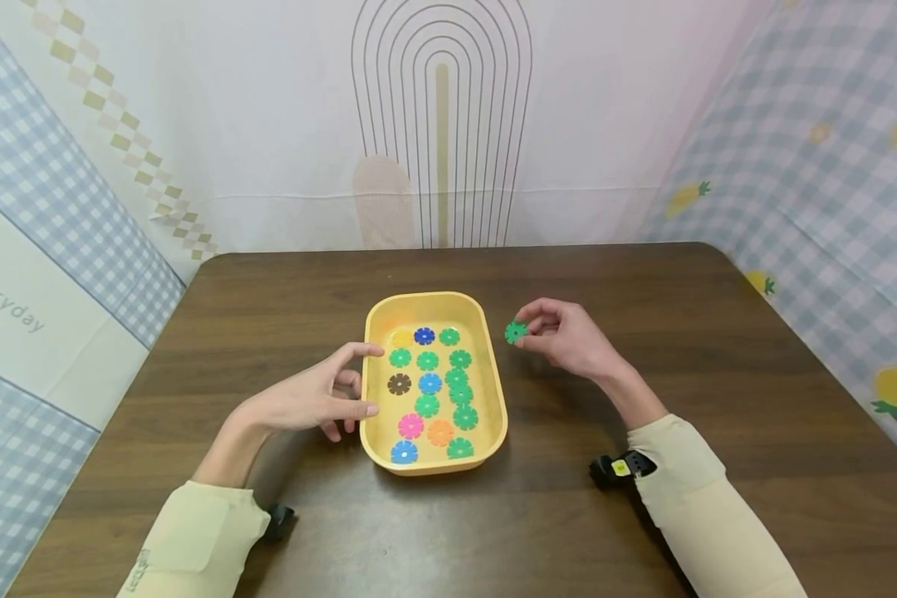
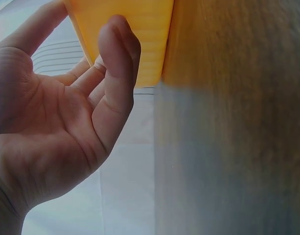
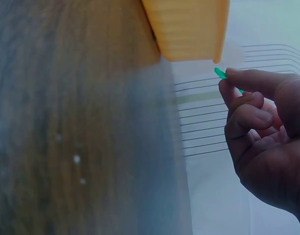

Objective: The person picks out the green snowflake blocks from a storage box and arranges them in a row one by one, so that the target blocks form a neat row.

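A yellow plastic tray (image 1: 435,469) stands on the table with several flower-shaped plastic discs spread over its floor. Many are green; others are blue, pink, orange, yellow and brown. My left hand (image 1: 302,400) holds the tray's left side, thumb and index finger over the rim, the other fingers bent outside the wall (image 2: 152,44). Just right of the tray, my right hand (image 1: 574,339) pinches a green flower-shaped disc (image 1: 515,333) between thumb and fingers. Seen from the right wrist, this disc (image 3: 219,73) shows edge-on beside the tray's side (image 3: 189,32).
The brown wooden table (image 1: 643,282) reaches back to a white patterned cloth (image 1: 284,124). Checked cloth (image 1: 800,183) hangs at the right, with more at the left. Each sleeve has a black device at the wrist, such as the right one (image 1: 620,469).
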Available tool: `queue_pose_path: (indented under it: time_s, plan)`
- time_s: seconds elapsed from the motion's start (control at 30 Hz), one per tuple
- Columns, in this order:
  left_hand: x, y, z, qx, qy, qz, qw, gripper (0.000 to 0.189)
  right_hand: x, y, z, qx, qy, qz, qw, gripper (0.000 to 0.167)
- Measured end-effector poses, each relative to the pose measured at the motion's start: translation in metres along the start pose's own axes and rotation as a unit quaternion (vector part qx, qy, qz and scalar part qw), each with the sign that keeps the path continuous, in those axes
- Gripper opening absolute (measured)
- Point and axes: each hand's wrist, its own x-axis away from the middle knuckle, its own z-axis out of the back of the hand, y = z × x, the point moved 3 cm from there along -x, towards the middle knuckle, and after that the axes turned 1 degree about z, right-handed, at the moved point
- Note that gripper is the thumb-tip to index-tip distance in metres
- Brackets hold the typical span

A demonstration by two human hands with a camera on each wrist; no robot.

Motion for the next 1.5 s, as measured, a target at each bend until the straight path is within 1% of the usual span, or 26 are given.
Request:
queue_pose_path:
  time_s: [0.27,0.47,0.77,1.1,1.5]
  plan:
    - [0.002,0.0,0.0,-0.001,0.003,0.017,0.9999,0.083,-0.002,0.006,-0.007,0.031,-0.043,-0.003,0.9986,0.027]
    - [0.002,0.001,0.001,-0.006,0.004,0.018,0.9998,0.083,-0.003,0.01,-0.011,0.047,-0.06,-0.007,0.9971,0.027]
    - [0.002,0.0,0.001,0.0,0.005,0.025,0.9997,0.084,-0.005,0.012,-0.012,0.067,-0.061,-0.017,0.9958,0.027]
    - [0.0,0.0,0.001,0.003,0.002,0.022,0.9998,0.085,-0.005,0.018,-0.013,0.072,-0.065,-0.038,0.9945,0.028]
    - [0.001,0.0,0.001,0.005,0.003,0.02,0.9998,0.084,-0.005,0.021,-0.013,0.082,-0.06,-0.04,0.994,0.028]
